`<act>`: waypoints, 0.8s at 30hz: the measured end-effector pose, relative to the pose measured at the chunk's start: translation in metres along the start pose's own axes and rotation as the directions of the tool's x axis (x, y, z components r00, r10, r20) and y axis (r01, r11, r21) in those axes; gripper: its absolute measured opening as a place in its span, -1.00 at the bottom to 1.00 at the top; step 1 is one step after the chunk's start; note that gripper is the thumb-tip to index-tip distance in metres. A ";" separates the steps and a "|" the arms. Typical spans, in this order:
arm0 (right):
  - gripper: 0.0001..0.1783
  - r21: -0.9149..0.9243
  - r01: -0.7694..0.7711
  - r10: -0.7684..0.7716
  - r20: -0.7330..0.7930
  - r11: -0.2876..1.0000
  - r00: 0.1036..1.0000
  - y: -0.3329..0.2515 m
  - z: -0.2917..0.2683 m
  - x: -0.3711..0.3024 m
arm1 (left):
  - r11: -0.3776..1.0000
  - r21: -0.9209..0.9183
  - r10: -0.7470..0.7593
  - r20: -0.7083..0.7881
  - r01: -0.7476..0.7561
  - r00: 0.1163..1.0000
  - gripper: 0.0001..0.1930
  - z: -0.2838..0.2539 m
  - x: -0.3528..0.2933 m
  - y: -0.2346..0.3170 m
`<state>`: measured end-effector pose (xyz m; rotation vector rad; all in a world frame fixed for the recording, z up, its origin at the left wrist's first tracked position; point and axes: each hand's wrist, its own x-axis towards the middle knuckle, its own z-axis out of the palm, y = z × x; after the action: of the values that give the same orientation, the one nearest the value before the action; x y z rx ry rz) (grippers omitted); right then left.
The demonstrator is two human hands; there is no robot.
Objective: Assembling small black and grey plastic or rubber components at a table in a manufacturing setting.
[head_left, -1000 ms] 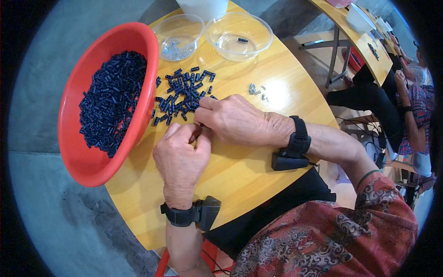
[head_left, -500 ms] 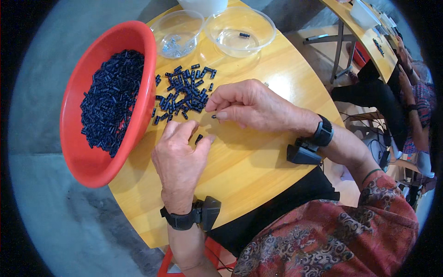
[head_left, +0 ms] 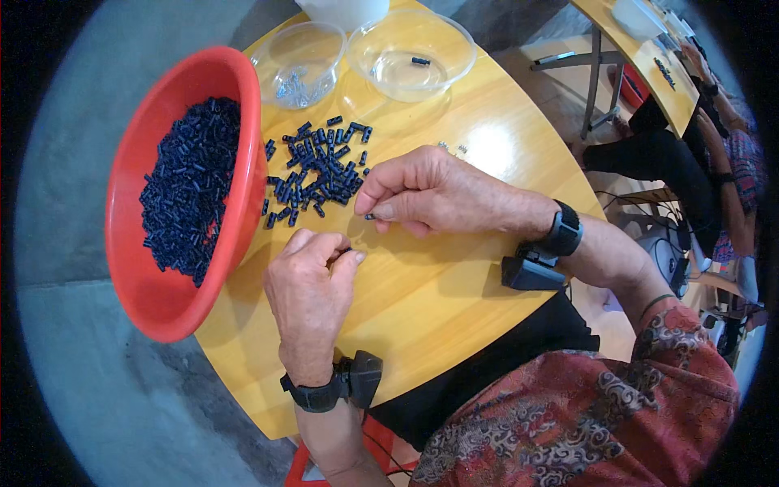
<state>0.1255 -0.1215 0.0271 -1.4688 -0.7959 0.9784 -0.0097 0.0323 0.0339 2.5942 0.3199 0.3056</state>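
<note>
My left hand [head_left: 312,284] is closed in a pinch low over the yellow table, thumb against forefinger, with a small black cylindrical piece mostly hidden between them. To its right and a little farther away, my right hand [head_left: 426,195] pinches a tiny dark piece [head_left: 369,217]; only its end shows past the thumb. The two hands are apart. Just beyond them lies a loose heap of short black cylindrical pieces [head_left: 320,166], some with visible holes. A red basin [head_left: 250,122] at the left holds a great many similar black pieces [head_left: 191,183].
Two clear plastic bowls stand at the back: one [head_left: 337,50] has small silvery parts, the other [head_left: 469,69] a single black piece. Behind them is a white container [head_left: 345,10]. Tiny metal bits [head_left: 462,148] lie past my right hand. Another person sits at a table [head_left: 677,105] far right.
My left thumb and forefinger have closed over the black piece, which showed plainly between them before. My right hand keeps its pinch. The whole view has shifted slightly.
</note>
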 end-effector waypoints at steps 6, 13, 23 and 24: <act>-0.83 0.072 -0.101 0.100 0.022 0.992 0.995 -0.007 0.002 -0.002 | 0.971 -0.236 -0.005 -0.129 -0.026 0.992 -0.90 0.010 0.003 -0.003; -0.83 0.108 -0.040 0.037 0.024 0.993 0.999 -0.006 0.003 -0.004 | 0.462 -0.851 -0.283 0.128 0.252 0.951 -0.84 0.007 0.004 0.000; -0.90 0.154 0.007 -0.005 -0.010 0.988 1.000 -0.005 0.005 -0.003 | 0.294 -0.901 -0.169 0.279 0.319 0.945 -0.78 0.008 0.005 -0.012; -0.90 0.158 0.006 -0.003 -0.017 0.987 1.000 -0.005 0.005 -0.003 | 0.294 -0.900 -0.171 0.282 0.322 0.944 -0.78 0.008 0.005 -0.012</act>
<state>0.1199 -0.1218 0.0324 -1.3358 -0.6931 1.0016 -0.0050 0.0401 0.0217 1.3191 0.3457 0.1212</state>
